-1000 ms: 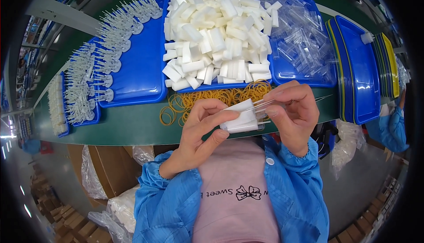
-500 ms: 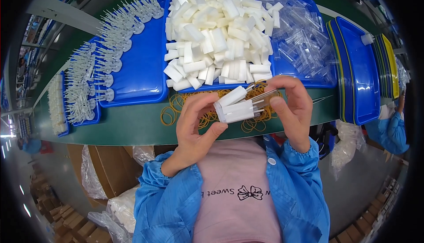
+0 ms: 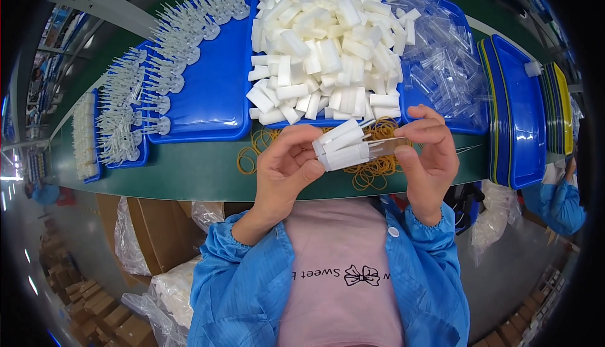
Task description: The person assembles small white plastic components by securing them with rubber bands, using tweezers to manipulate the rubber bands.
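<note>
While the left hand (image 3: 280, 173) clasps 2 white foam blocks (image 3: 346, 156) by their left end, the right hand (image 3: 432, 164), set apart from it, pinches a clear plastic piece (image 3: 386, 148) at their right, all above the near side of the green tabletop (image 3: 201, 167). A slack left grip could spill a block onto the rubber bands (image 3: 378, 170) below; a crooked push might dent foam or bend plastic. The blocks look matte and straight-edged, slightly splayed; the plastic appears glossy, brownish.
</note>
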A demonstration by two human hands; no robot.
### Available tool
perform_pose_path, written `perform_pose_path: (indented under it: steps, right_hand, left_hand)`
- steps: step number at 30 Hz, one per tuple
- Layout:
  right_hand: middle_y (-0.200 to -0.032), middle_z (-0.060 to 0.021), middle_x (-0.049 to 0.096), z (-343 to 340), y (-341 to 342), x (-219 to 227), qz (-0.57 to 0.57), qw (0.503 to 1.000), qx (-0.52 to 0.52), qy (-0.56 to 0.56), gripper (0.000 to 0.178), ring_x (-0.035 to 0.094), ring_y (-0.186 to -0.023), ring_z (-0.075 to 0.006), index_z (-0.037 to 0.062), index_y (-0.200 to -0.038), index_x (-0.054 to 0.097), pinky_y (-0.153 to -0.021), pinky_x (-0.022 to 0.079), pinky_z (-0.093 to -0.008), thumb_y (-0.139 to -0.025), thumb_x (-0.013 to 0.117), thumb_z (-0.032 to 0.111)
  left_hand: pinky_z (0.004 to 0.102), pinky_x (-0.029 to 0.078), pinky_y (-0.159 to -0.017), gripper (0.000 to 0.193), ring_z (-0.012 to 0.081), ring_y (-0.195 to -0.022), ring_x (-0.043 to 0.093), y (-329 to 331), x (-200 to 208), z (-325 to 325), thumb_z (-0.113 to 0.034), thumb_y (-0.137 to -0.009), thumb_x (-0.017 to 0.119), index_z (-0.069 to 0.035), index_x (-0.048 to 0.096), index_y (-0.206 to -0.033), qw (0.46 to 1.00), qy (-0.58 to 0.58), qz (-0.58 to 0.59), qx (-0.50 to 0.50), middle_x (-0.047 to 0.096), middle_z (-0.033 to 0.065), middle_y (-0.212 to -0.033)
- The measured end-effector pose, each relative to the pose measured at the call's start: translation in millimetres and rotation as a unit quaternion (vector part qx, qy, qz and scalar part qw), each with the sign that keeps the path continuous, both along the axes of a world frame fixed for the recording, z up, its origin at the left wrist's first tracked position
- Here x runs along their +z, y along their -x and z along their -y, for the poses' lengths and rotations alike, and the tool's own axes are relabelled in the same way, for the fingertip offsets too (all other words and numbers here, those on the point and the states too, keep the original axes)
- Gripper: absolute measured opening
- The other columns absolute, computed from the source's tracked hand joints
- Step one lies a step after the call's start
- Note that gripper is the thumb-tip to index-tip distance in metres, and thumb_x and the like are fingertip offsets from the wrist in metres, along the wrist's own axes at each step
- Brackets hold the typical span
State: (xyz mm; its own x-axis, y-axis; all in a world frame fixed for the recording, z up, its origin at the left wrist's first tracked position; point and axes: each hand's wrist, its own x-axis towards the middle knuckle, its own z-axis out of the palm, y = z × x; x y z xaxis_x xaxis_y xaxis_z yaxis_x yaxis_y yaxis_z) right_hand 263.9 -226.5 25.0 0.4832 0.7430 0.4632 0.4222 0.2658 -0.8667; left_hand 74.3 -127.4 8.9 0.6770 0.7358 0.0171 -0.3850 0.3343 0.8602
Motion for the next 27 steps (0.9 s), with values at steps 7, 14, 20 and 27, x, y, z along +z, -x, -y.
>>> perform_pose_path:
  steps: [7, 14, 20, 27]
  right_hand:
    - [-0.088, -0.0067, 0.064, -1, 21, 4, -0.132, 0.989, 0.059, -0.013, 0.019, 0.048, -0.106, -0.0273, 0.0046, -0.086, 0.057, -0.093, 0.035, -0.0423, -0.073, 0.071, 0.004]
    - [-0.088, -0.0062, 0.064, -1, 26, 1, -0.105, 0.992, 0.064, -0.004, 0.021, 0.048, -0.108, -0.0287, 0.0050, -0.085, 0.058, -0.092, 0.036, -0.0412, -0.070, 0.071, 0.001]
    - [-0.090, -0.0065, 0.063, -2, 23, 2, -0.014, 0.998, 0.067, 0.004, 0.022, 0.049, -0.107, -0.0282, 0.0057, -0.085, 0.059, -0.091, 0.037, -0.0400, -0.067, 0.073, 0.002]
    - [-0.095, -0.0071, 0.061, -5, -38, 13, 0.005, 0.995, -0.074, 0.064, 0.017, 0.052, -0.102, -0.0235, 0.0048, -0.088, 0.064, -0.087, 0.040, -0.0388, -0.071, 0.066, 0.007]
  left_hand:
    - [0.0325, 0.046, -0.093, 0.038, 0.0181, -0.104, 0.053, 0, -6, 3, 0.000, -0.078, 0.067, 0.002, 0.051, -0.113, 0.999, -0.036, 0.019, -0.026, 0.047, 0.0086, -0.112]
    - [0.0323, 0.045, -0.094, 0.038, 0.0181, -0.105, 0.053, -3, -6, 5, 0.001, -0.078, 0.067, 0.002, 0.051, -0.112, 0.998, -0.042, 0.030, -0.027, 0.046, 0.0085, -0.111]
    - [0.0332, 0.043, -0.095, 0.044, 0.0188, -0.106, 0.052, -3, 2, 5, 0.002, -0.076, 0.069, 0.003, 0.050, -0.116, 0.999, -0.021, 0.010, -0.023, 0.046, 0.0080, -0.113]
    - [0.0327, 0.043, -0.095, 0.044, 0.0195, -0.109, 0.052, 2, -6, -1, 0.002, -0.074, 0.069, 0.003, 0.051, -0.114, 0.999, -0.031, -0.013, -0.010, 0.048, 0.0084, -0.113]
